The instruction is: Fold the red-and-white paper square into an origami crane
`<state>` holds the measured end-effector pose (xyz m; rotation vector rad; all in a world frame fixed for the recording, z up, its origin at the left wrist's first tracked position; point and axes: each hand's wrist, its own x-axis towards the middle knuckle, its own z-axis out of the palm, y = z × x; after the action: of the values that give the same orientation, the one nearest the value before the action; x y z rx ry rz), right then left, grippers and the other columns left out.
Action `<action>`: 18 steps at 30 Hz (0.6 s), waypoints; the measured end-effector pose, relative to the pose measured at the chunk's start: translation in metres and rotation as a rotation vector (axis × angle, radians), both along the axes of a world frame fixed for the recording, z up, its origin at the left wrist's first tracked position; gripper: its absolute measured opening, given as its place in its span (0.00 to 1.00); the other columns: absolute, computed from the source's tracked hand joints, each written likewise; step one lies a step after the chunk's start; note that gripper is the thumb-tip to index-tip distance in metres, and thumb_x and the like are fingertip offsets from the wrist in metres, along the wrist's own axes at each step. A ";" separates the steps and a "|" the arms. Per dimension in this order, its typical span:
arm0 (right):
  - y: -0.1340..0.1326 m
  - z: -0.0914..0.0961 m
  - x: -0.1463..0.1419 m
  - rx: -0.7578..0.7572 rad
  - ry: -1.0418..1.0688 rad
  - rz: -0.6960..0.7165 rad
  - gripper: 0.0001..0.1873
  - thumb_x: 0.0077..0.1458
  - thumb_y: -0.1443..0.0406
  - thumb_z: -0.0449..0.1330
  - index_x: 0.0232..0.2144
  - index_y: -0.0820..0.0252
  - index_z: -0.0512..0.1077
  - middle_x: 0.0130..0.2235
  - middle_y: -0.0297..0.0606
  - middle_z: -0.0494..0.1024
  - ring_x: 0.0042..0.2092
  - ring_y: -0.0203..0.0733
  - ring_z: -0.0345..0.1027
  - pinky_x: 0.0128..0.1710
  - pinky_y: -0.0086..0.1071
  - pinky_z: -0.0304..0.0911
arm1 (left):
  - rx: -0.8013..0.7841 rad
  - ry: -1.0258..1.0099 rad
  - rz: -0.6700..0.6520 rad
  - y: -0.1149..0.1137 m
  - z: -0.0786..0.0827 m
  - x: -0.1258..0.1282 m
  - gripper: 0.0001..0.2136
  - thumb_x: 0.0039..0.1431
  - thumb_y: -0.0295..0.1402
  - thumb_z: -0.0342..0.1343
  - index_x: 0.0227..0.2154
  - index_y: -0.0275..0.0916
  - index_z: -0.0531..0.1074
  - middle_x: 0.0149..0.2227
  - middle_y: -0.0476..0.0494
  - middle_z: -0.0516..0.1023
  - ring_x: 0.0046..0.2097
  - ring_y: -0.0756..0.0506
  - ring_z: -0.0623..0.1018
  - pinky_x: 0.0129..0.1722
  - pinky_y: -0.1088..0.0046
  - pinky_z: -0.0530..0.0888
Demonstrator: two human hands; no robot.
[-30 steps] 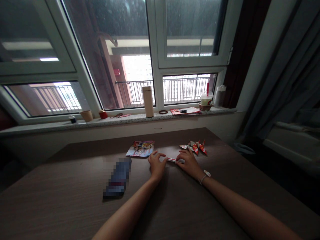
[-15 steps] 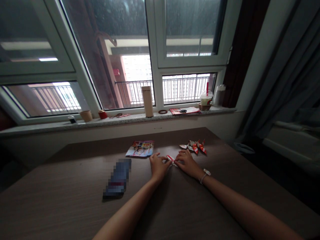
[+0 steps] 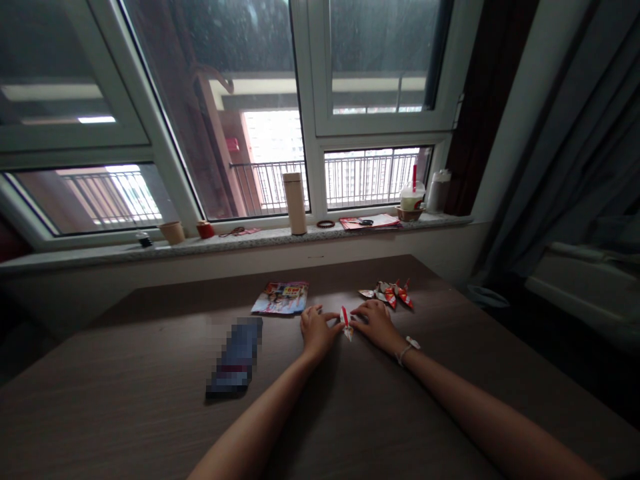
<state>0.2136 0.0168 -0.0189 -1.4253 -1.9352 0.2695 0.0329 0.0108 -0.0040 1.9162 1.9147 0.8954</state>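
Observation:
A small folded piece of red and white paper (image 3: 345, 321) stands upright on the brown table (image 3: 150, 393), pinched between my two hands. My left hand (image 3: 316, 331) grips it from the left with closed fingers. My right hand (image 3: 374, 323), with a white bracelet at the wrist, presses on it from the right. Just beyond my right hand lie finished red and white folded paper figures (image 3: 390, 293).
A colourful printed sheet (image 3: 281, 297) lies on the table behind my left hand, and a dark flat object (image 3: 236, 355) lies to the left. The window sill (image 3: 70, 253) holds a tall beige flask (image 3: 295, 203), cups, a drink with a straw (image 3: 413, 197) and papers.
The folded paper lay flat between my hands; now it is turned up on end, and both hands have closed in on it.

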 end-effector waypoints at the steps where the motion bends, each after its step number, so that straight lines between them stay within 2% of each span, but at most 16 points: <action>1: 0.000 -0.001 0.000 -0.010 0.002 -0.007 0.14 0.52 0.54 0.64 0.39 0.51 0.80 0.43 0.41 0.77 0.51 0.52 0.62 0.53 0.46 0.55 | -0.002 0.004 -0.003 0.000 0.000 0.000 0.13 0.48 0.41 0.65 0.38 0.49 0.81 0.58 0.42 0.69 0.62 0.34 0.61 0.62 0.57 0.58; 8: 0.002 -0.001 -0.002 -0.036 0.022 -0.011 0.12 0.51 0.55 0.64 0.37 0.50 0.80 0.44 0.40 0.77 0.51 0.53 0.61 0.54 0.47 0.54 | 0.025 0.012 0.009 -0.002 0.004 0.000 0.13 0.47 0.39 0.66 0.39 0.51 0.81 0.59 0.43 0.67 0.62 0.35 0.61 0.62 0.57 0.58; 18: 0.004 0.000 -0.002 -0.067 0.078 -0.005 0.14 0.50 0.54 0.64 0.39 0.49 0.79 0.45 0.38 0.77 0.53 0.54 0.61 0.54 0.47 0.52 | -0.001 -0.014 0.008 -0.002 0.005 0.002 0.09 0.46 0.37 0.67 0.33 0.52 0.81 0.58 0.46 0.68 0.62 0.35 0.62 0.62 0.55 0.57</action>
<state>0.2116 0.0208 -0.0192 -1.4412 -1.8756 0.3857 0.0346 0.0085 0.0013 1.8980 1.9160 0.9067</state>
